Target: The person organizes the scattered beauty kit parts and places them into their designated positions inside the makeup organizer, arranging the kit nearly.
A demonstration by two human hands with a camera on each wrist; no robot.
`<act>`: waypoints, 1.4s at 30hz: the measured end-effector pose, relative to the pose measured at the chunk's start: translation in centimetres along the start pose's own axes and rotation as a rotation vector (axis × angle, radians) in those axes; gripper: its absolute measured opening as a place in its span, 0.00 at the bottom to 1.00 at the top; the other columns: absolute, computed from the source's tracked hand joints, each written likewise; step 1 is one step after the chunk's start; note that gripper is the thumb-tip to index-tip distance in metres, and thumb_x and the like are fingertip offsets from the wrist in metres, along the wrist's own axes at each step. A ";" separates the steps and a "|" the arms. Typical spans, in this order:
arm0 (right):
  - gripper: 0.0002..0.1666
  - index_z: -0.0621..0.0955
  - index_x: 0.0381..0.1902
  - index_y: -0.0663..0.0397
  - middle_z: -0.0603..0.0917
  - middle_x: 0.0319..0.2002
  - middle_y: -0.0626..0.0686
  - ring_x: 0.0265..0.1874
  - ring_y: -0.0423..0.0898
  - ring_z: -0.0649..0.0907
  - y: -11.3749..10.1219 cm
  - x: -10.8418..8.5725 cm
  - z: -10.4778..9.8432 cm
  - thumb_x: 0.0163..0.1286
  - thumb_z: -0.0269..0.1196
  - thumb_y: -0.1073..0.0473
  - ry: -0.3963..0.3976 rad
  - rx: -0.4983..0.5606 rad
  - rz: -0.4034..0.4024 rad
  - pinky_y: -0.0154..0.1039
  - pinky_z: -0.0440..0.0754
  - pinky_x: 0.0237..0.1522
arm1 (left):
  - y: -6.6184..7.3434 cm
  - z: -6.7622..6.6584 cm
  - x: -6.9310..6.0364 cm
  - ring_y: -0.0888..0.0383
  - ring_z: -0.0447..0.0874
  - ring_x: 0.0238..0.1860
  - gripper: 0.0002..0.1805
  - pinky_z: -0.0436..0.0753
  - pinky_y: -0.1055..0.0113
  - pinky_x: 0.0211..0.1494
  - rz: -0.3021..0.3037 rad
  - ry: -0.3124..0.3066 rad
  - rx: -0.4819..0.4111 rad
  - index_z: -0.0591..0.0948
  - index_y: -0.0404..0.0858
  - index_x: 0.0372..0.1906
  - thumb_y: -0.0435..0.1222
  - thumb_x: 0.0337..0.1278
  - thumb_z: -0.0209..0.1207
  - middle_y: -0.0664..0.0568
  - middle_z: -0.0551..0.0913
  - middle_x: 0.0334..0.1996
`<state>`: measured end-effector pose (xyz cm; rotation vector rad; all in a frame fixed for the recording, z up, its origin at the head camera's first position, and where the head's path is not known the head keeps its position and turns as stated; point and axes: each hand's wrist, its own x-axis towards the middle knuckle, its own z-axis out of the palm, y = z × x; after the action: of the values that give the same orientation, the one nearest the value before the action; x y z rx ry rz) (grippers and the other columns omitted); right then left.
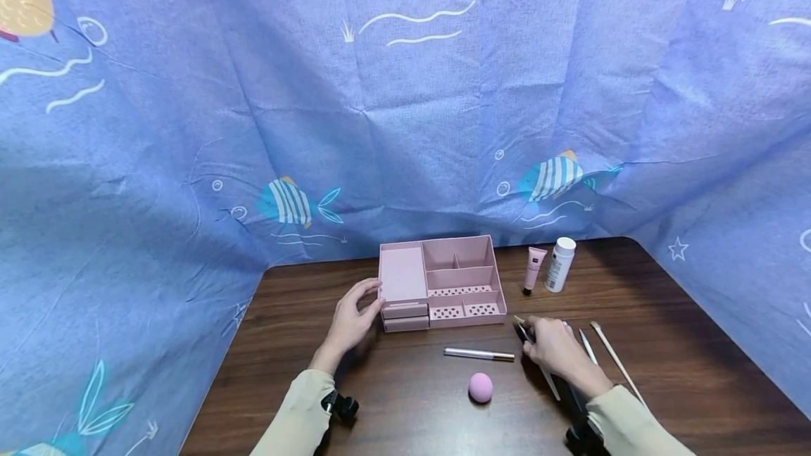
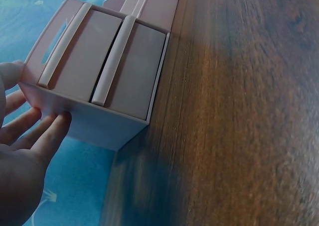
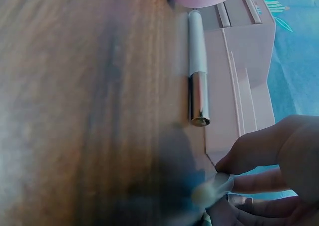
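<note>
A pink organizer (image 1: pixel 402 273) with two small drawers stands at the table's back middle. Fingertips and thumb of my left hand (image 1: pixel 348 319) touch its left side and front edge; the left wrist view shows the fingers (image 2: pixel 52 131) extended against the side wall. To the organizer's right, my right hand (image 1: pixel 560 350) pinches a thin pale stick (image 1: pixel 550 382) low over the table. Its blurred pale end (image 3: pixel 207 192) shows by the thumb and forefinger in the right wrist view. My palm hides part of the stick.
A silver pen-like tube (image 1: pixel 478 354) and a pink ball (image 1: pixel 480 388) lie in front of the organizer. A pink tube (image 1: pixel 534 269) and white bottle (image 1: pixel 560 264) stand behind my right hand. Two thin sticks, one white (image 1: pixel 588 347) and one long (image 1: pixel 617 361), lie right.
</note>
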<state>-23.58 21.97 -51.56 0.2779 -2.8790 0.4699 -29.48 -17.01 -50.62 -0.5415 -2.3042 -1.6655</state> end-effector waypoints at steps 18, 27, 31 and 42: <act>0.18 0.84 0.42 0.55 0.87 0.28 0.49 0.27 0.49 0.84 -2.0 2.5 -3.0 0.52 0.69 0.58 0.016 0.151 0.067 0.47 0.79 0.28 | -0.4 0.1 -0.1 0.42 0.78 0.59 0.18 0.82 0.51 0.54 0.013 0.033 -0.028 0.80 0.34 0.56 0.32 0.61 0.63 0.41 0.77 0.59; 0.15 0.84 0.41 0.55 0.87 0.26 0.46 0.26 0.42 0.84 -3.6 3.7 -4.0 0.53 0.69 0.61 0.047 0.258 0.012 0.41 0.80 0.30 | 1.6 -0.2 -0.8 0.38 0.77 0.60 0.19 0.82 0.53 0.56 -0.005 0.000 -0.017 0.77 0.27 0.57 0.29 0.62 0.61 0.35 0.75 0.60; 0.15 0.84 0.42 0.55 0.87 0.27 0.47 0.27 0.43 0.85 -4.2 4.2 -4.4 0.54 0.69 0.61 0.057 0.277 -0.010 0.40 0.80 0.31 | 3.4 -0.4 -0.7 0.36 0.76 0.60 0.19 0.81 0.51 0.56 -0.006 -0.024 -0.015 0.76 0.22 0.56 0.26 0.61 0.60 0.31 0.74 0.59; 0.16 0.84 0.42 0.53 0.86 0.25 0.46 0.24 0.39 0.83 -6.4 6.1 -5.3 0.52 0.69 0.61 0.097 0.301 -0.069 0.37 0.80 0.28 | 3.5 -0.4 -0.6 0.35 0.77 0.59 0.17 0.80 0.50 0.56 0.016 -0.013 -0.017 0.78 0.24 0.54 0.26 0.61 0.60 0.31 0.75 0.59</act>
<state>-27.07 16.87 -43.37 0.3882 -2.6891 0.8792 -27.42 -16.45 -47.75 -0.5742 -2.2905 -1.6805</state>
